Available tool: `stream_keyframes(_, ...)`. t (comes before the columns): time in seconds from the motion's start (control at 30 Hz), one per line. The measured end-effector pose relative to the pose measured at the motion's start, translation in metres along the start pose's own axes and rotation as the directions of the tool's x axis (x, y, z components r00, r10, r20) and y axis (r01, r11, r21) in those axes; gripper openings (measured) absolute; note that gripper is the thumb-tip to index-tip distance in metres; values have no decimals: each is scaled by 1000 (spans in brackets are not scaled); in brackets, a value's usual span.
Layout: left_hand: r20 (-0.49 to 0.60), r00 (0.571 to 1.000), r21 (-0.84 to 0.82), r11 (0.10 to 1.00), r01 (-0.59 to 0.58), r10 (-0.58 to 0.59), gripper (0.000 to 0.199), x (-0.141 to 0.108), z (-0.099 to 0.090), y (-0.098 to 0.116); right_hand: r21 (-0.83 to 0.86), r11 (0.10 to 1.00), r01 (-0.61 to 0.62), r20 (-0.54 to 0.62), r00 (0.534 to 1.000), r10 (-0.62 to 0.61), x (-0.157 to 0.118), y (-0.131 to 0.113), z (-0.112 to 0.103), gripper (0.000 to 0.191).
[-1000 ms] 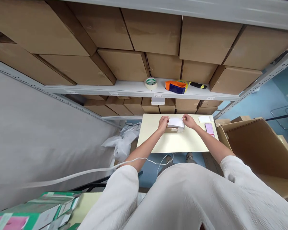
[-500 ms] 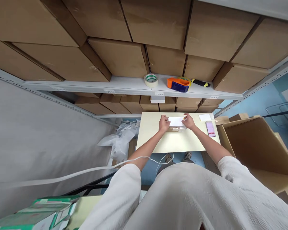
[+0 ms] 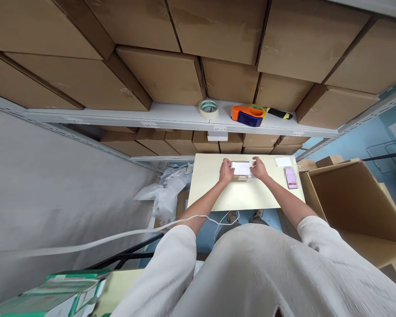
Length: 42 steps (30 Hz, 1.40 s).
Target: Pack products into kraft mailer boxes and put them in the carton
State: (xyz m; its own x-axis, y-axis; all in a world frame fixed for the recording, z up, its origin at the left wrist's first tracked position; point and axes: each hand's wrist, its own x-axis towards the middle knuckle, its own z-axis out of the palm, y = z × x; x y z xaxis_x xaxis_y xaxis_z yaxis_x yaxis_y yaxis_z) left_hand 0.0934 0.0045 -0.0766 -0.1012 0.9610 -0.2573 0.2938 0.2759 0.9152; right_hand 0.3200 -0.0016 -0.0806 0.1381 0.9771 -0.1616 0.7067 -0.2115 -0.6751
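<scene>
On the middle of the bench [image 3: 202, 193], between our hands, lies a small box [image 3: 243, 178] with a white paper [image 3: 241, 168] over its top, and we judge the likeliest trouble to be that paper sitting crooked. An uneven pull from one side could skew it against the box's edges, and pressing from both ends at once could raise a crease in the middle (whether it is stuck down or merely resting, we cannot tell). A push on one end alone might also turn the box, since we see nothing but our hands bracing it. Our left hand [image 3: 226, 171] is curled narrow at the left end, the thumb holding the paper's edge; our right hand [image 3: 258, 168] is bent in at the right end, too small in view to tell whether it pinches or just touches. Paper and box thus lie directly between the two, with the phone [image 3: 291, 178] well apart, beyond our right hand.
</scene>
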Motion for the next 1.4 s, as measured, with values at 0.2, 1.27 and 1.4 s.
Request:
stream_keyframes(0.2,17,1000,25,1000,11,-11,39,-2,1,1,-37,999,-1,18,1000,1,0,0,0,58)
stream_keyframes(1.27,644,720,489,584,-647,259,90,-13,-11,-36,-395,840,372,369,902,-226,-55,-3,26,93)
stream_keyframes(1.4,614,753,545,563,-621,236,98,-12,-12,-43,-420,853,310,298,935,-193,-56,5,25,97)
